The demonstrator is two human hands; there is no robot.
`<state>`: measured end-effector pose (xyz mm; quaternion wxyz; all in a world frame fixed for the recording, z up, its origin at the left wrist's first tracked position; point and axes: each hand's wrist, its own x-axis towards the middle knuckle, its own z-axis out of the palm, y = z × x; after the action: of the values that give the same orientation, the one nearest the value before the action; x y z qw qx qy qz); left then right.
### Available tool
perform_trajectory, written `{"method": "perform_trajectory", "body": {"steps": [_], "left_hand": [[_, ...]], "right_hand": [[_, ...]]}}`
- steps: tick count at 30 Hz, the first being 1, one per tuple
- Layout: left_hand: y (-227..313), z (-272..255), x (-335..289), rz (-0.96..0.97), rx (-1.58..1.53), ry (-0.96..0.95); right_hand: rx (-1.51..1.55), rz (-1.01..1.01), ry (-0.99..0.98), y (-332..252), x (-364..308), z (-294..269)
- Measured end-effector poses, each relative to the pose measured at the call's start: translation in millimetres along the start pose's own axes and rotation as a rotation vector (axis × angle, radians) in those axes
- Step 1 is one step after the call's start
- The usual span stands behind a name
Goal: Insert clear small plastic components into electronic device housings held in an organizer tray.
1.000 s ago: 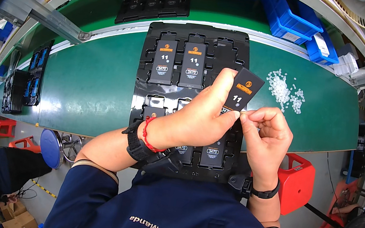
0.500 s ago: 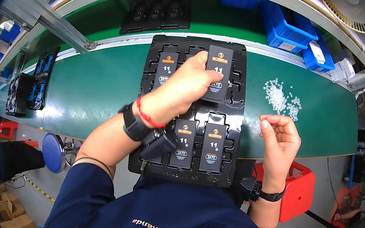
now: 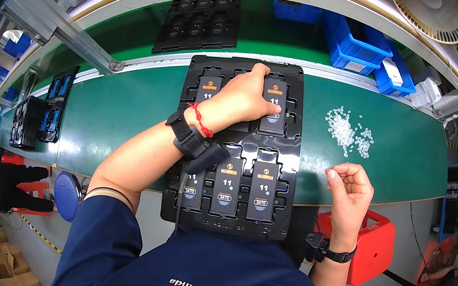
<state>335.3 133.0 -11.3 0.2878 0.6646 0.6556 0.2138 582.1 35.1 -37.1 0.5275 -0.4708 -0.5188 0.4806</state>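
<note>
A black moulded tray [image 3: 292, 153] lies at the front of the green bench, with several flat black phone batteries in its pockets. My left hand [image 3: 239, 98] reaches over it and grips the upper right battery [image 3: 271, 124], thumb on its face and fingers by its upper left edge. That battery sits in its pocket. In the lower row are a middle battery [image 3: 226, 193] and a right battery [image 3: 261, 199]. Another battery [image 3: 210, 83] shows at the upper left; my left hand and wrist hide parts of the tray. To the right, my right hand [image 3: 351, 186] is closed in a pinch; anything in it is too small to name.
Small translucent white pieces [image 3: 341, 131] lie in a pile on the green bench [image 3: 119, 119]. Blue bins [image 3: 361, 44] stand at the back right. Another black tray [image 3: 199, 27] is at the back, and stacked trays [image 3: 28, 123] stand far left. A red stool [image 3: 375, 244] is beside the bench.
The upper right battery has gone from raised above the tray to lying in its pocket, my left hand still on it. My right hand stays pinched beside the tray.
</note>
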Motion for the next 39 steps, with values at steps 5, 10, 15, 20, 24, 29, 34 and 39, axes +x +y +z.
{"method": "perform_trajectory", "body": {"steps": [5, 10, 15, 20, 24, 29, 34, 39], "left_hand": [[0.7, -5.8, -3.6, 0.029, 0.042, -0.113], [-9.4, -4.9, -1.8, 0.183, 0.098, -0.091], [0.7, -11.0, -18.4, 0.178, -0.002, -0.041], [10.8, -14.6, -66.6, 0.519, 0.084, -0.309], [9.6, -5.5, -87.5, 0.505, 0.150, -0.392], [8.8, -1.9, -88.9, 0.465, 0.238, -0.278], [3.9, -1.3, -81.7, 0.509, 0.176, -0.356], [14.7, -8.5, -84.8, 0.326, -0.176, -0.534]], "right_hand": [[-0.054, 0.000, 0.044, 0.2, 7.1, -12.6], [-0.157, -0.025, 0.140, 5.6, 18.9, -34.6], [-0.272, -0.073, 0.186, 23.9, 34.8, -49.9], [-0.789, -0.097, 0.120, 30.4, 48.3, -43.7], [-0.908, -0.149, 0.075, 37.0, 55.7, -38.7], [-1.005, -0.117, 0.062, 35.2, 57.4, -38.0], [-1.000, -0.065, 0.033, 34.2, 58.9, -39.0], [-1.052, -0.188, -0.032, 43.0, 60.6, -39.8]]}}
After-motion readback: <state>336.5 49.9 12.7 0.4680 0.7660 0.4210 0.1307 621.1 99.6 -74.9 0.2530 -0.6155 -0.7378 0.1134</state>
